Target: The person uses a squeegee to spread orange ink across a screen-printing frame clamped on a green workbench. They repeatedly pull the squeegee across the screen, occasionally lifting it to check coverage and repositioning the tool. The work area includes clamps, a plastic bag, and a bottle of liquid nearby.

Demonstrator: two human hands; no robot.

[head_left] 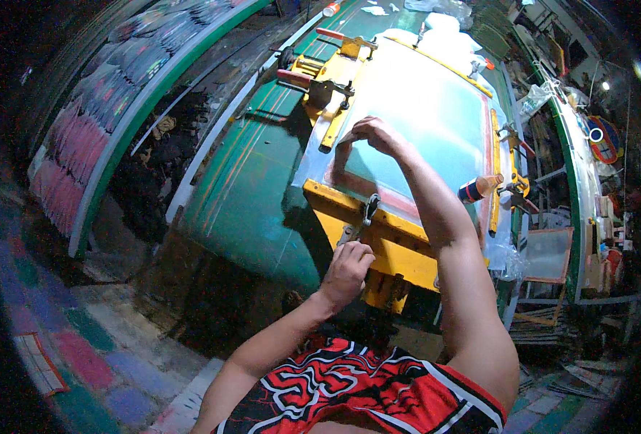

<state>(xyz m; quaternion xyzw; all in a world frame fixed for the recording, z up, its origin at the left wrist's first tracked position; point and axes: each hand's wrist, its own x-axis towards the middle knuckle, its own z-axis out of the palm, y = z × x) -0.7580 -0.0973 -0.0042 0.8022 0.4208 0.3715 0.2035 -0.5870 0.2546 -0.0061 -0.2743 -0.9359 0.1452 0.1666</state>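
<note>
A screen-printing frame with reddish edges and pale mesh lies in a yellow clamping jig. My left hand is closed at the jig's near side, its fingers wrapped around the handle end of a metal toggle clamp; the handle itself is mostly hidden. My right hand reaches across the mesh to the frame's left side. Its fingers are curled together there, and what they hold, if anything, cannot be made out. Bright glare washes out the far part of the mesh.
The jig stands on a long green table. More clamps with red handles line its left side. A bottle with a dark label lies on the frame's right part. Another framed screen leans at the right; printed sheets cover a left table.
</note>
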